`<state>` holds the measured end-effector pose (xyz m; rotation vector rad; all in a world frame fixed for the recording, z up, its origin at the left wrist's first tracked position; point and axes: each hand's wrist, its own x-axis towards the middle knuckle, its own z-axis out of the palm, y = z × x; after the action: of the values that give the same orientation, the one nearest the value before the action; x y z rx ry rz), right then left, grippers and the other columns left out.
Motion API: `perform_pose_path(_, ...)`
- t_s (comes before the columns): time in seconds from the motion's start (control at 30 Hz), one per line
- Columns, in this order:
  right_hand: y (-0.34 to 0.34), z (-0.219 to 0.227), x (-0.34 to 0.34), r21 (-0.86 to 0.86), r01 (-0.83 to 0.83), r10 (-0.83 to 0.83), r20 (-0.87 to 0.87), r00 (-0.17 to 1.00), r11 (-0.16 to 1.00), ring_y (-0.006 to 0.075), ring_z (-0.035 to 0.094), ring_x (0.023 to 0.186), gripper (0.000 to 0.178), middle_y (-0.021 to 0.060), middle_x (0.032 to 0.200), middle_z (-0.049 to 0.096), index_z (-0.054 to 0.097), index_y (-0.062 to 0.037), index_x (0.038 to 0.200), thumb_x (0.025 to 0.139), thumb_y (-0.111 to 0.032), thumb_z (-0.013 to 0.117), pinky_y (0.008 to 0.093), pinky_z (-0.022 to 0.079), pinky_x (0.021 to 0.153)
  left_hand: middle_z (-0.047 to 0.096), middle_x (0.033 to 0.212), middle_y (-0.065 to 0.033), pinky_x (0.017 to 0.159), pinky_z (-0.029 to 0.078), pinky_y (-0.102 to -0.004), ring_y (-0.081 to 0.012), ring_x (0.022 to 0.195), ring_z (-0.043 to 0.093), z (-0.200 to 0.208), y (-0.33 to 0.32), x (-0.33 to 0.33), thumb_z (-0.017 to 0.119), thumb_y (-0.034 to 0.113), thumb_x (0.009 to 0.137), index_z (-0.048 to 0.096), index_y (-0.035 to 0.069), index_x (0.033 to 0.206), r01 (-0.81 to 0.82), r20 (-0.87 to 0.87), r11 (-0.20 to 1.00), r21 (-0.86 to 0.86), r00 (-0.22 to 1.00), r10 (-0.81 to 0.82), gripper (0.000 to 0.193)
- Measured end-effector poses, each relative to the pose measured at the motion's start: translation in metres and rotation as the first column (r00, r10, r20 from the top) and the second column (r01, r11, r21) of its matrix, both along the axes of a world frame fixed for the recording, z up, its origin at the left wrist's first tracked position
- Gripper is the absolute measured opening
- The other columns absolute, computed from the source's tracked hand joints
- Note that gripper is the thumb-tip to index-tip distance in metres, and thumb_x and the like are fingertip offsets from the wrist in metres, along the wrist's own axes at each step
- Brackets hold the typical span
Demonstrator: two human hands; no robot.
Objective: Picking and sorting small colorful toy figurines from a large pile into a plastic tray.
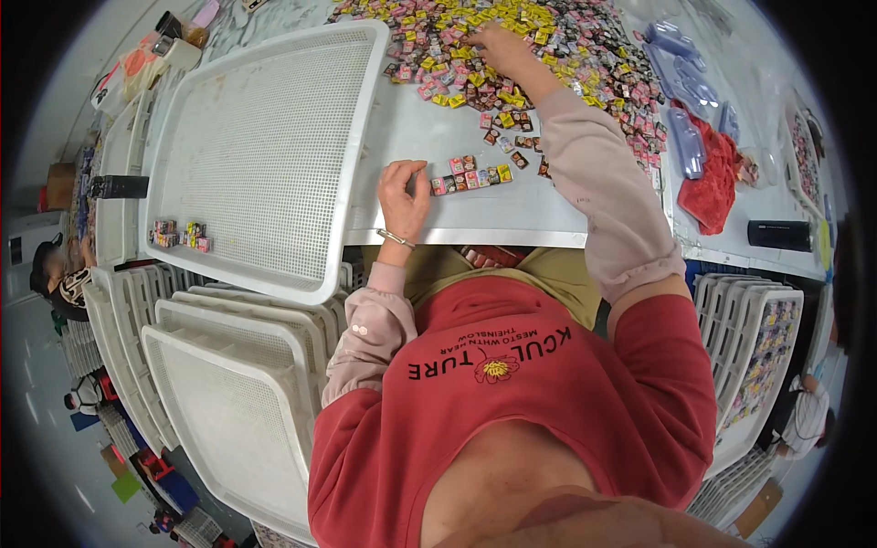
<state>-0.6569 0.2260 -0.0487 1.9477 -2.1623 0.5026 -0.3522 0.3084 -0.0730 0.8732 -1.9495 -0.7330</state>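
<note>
My left hand (405, 196) rests on the table with its fingers curled in, just left of a short block of small square wrapped pieces (470, 176). The pieces are pink, dark brown and yellow, lined up side by side. Whatever the curled fingers hold, if anything, is hidden. Farther off, my right hand (505, 52) reaches into a wide heap of similar loose pieces (585, 68), fingertips drawn together low among yellow and pink ones. I cannot make out what is between them. Several loose brown pieces (519, 159) lie between the heap and the block.
A big white mesh tray (265, 137) stands at my left, with two small clusters of pieces (181, 236) in its near corner. Stacked trays (228, 393) fill the space below. To the right are a red cloth (711, 187), clear bluish plastic (687, 142) and a black box (779, 236).
</note>
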Motion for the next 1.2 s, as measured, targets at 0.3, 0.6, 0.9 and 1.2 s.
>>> perform_pose_path(0.3,0.005,0.003,-0.032,0.061,-0.086,0.081,0.080,0.993,0.994,0.0330,0.062,0.065,0.014,0.0191,0.073,0.062,0.060,-0.0014,0.080,0.074,-0.013,0.056,0.0433,0.050,0.057,0.060,0.079,-0.0072,0.060,0.044,-0.0239,-0.0132,0.067,0.056,0.000,-0.005,-0.005,0.060,0.002,0.079,0.065,0.000,0.086,0.017,-0.047,0.999,0.028,0.999,-0.016,0.009)
perform_pose_path(0.6,0.049,0.013,-0.025,-0.110,0.116,-0.097,0.167,0.981,0.987,0.0367,0.061,0.075,0.015,0.0203,0.071,0.061,0.060,-0.0026,0.078,0.074,-0.016,0.056,0.0449,0.048,0.068,0.059,0.091,-0.0047,0.065,0.045,-0.0195,-0.0070,0.076,0.055,0.002,-0.009,-0.003,0.059,0.005,0.082,0.064,0.001,0.095,0.136,-0.096,0.970,0.202,0.988,-0.118,0.015)
perform_pose_path(0.9,0.099,0.036,-0.047,0.090,0.259,-0.274,0.346,0.897,0.962,0.0294,0.061,0.064,0.019,0.0152,0.071,0.064,0.068,-0.0063,0.085,0.069,-0.016,0.065,0.0362,0.049,0.062,0.061,0.096,-0.0094,0.080,0.042,-0.0361,-0.0272,0.089,0.053,0.014,0.020,-0.023,0.060,0.002,0.075,0.065,0.004,0.092,0.312,0.291,0.923,-0.224,0.925,-0.242,0.018)
perform_pose_path(1.2,0.137,0.012,-0.068,-0.122,0.114,0.012,0.734,0.679,0.986,0.0195,0.060,0.067,0.017,0.0089,0.076,0.065,0.066,-0.0068,0.092,0.076,-0.011,0.061,0.0306,0.048,0.062,0.061,0.094,-0.0088,0.081,0.043,-0.0262,-0.0177,0.093,0.055,0.007,0.012,-0.007,0.048,0.005,0.088,0.058,0.000,0.105,0.064,-0.051,0.997,0.049,0.997,-0.061,0.021)
